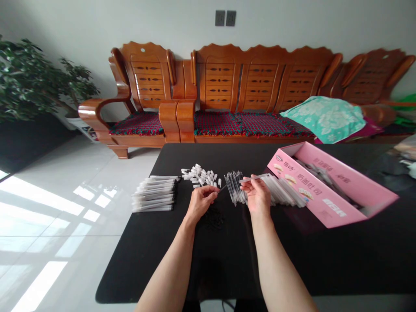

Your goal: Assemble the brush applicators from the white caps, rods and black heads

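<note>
"Pink card makes the long box [300,187] on the bench [152,260]. What's in it?"
"Some grey and see-through things [320,174], too blurry to name."
"And the hands?"
"The left hand [203,199] has its thumb and finger pinched tight on a thin dark stick [223,188]. The right hand [259,196] has curled fingers and grips a pale tube [251,178]."
"Where are the stick and the tube?"
"Over the bench. The stick pokes out toward the tube, and their ends are near each other."
"How do they look?"
"The tube is straight, whitish and a bit see-through. The stick is skinnier."
"What's around them?"
"A pile of thin sticks [234,190] between the hands, more pale tubes [286,193] beside the box, white caps [202,176] past the left hand, and a stack of pale rods [154,197] with dark ends."
</note>
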A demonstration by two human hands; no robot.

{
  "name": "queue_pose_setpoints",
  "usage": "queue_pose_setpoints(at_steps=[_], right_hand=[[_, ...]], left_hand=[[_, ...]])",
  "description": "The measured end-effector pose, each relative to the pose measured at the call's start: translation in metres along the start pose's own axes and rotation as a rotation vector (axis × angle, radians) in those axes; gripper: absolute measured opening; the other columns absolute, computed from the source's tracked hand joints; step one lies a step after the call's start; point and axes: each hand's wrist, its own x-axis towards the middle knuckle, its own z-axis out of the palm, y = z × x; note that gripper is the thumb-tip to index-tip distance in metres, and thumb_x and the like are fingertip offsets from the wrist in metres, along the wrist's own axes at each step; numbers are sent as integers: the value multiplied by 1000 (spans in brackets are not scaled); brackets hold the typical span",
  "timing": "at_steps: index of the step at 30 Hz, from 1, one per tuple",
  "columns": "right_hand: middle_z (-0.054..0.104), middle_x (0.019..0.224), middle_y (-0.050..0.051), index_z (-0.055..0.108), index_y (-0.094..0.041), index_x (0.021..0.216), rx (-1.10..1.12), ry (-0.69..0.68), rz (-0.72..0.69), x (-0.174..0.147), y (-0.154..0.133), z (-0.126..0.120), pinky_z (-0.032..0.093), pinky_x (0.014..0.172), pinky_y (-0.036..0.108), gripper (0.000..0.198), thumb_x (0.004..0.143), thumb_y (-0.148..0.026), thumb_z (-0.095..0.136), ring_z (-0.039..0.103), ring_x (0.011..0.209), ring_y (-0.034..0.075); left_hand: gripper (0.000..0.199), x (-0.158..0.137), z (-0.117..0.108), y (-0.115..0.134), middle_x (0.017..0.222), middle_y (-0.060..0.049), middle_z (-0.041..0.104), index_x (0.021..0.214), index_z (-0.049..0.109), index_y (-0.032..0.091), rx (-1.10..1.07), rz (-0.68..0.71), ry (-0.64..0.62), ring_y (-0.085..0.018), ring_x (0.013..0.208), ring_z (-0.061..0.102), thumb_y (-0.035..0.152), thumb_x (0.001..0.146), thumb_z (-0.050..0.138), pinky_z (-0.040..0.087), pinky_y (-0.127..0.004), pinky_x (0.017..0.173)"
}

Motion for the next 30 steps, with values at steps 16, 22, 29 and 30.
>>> queue_pose_setpoints(at_steps=[16,22,29,30], right_hand=[[76,71,4,62,-17,91,-89,-7,-48,0,2,-2,60,53,27,29,70,-27,78,71,56,16],[76,69,4,62,-16,90,-121,-89,35,-8,3,6,59,49,26,27,69,-25,78,70,53,16],[77,75,6,63,-17,87,-134,-262,209,-16,6,10,61,53,28,22,71,-24,76,72,57,19],[77,75,6,63,-17,87,-129,-287,232,-18,5,10,61,54,28,22,71,-24,76,73,58,19]], left_hand=[[21,-1,-2,3,62,0,65,85,77,15,76,19,-29,-10,53,51,28,76,63,34,-20,50],[23,-2,-1,7,62,-1,64,85,75,12,-95,-14,-49,-9,52,52,32,75,72,38,-19,50],[42,-6,-2,12,80,-7,72,100,72,10,-459,-134,-174,-14,68,67,36,69,83,55,-26,67],[42,-6,-2,12,79,-7,72,100,71,10,-471,-131,-174,-14,68,67,35,68,84,55,-26,67]])
